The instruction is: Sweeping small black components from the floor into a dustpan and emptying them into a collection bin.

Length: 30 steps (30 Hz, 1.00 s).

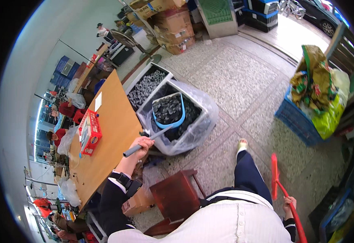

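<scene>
My left hand (142,144) is closed around a grey pipe-like rod (146,141) that slants from the wooden table's edge toward a bag-lined box. My right hand (288,201), low at my right side, grips the red handle of a broom (284,190) whose red head rests on the speckled floor. The rod's far end points at a white box (207,115) lined with clear plastic and full of dark round parts, with a blue-rimmed bucket (169,110) sitting in it. A black band is strapped on my left wrist.
A wooden table (108,133) with a red basket (89,131) runs along my left. A brown stool (177,194) stands in front of me. A second box of grey parts (146,85), a blue crate of bags (302,121), cardboard boxes and other seated people lie beyond.
</scene>
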Motion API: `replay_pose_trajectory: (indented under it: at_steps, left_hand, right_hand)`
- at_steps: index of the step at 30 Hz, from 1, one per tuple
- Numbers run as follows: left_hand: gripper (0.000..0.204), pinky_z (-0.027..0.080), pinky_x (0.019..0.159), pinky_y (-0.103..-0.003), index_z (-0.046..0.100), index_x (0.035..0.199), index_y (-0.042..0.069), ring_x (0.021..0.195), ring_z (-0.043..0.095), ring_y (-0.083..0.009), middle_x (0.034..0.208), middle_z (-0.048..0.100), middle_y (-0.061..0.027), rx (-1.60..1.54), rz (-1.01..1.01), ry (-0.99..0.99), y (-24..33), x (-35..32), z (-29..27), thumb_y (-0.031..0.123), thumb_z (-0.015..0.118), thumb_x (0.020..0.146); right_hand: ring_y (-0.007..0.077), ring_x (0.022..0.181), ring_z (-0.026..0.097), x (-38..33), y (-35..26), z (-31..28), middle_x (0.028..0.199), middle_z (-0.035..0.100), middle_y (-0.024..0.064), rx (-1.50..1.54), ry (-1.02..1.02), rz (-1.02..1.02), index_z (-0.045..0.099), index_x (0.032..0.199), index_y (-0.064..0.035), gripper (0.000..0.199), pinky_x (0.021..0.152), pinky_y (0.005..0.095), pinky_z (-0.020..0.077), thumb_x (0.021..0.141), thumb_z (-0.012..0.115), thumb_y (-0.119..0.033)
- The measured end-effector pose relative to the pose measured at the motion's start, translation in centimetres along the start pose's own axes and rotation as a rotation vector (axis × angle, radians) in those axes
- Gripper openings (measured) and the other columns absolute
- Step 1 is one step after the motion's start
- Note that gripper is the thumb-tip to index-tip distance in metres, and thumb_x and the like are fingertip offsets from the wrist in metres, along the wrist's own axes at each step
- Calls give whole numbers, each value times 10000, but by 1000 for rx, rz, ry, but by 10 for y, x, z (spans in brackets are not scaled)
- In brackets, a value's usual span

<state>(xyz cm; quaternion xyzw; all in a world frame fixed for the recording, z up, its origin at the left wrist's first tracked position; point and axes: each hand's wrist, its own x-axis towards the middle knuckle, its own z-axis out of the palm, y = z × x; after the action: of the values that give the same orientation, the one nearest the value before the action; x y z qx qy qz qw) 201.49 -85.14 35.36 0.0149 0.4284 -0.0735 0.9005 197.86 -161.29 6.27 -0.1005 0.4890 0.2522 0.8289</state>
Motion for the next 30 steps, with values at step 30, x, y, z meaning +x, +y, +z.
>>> replay_pose_trajectory:
  at_steps: [30]
  left_hand:
    - [212,380,347,-186,326,608,42,376,365,-87,525,341,-20,-981,185,-193,122,281,-8,-7,399,801]
  right_hand:
    - [60,409,411,210,37,518,544,411,26,-335,158,199,431,875,176,226,355,149,342,743,432,-8]
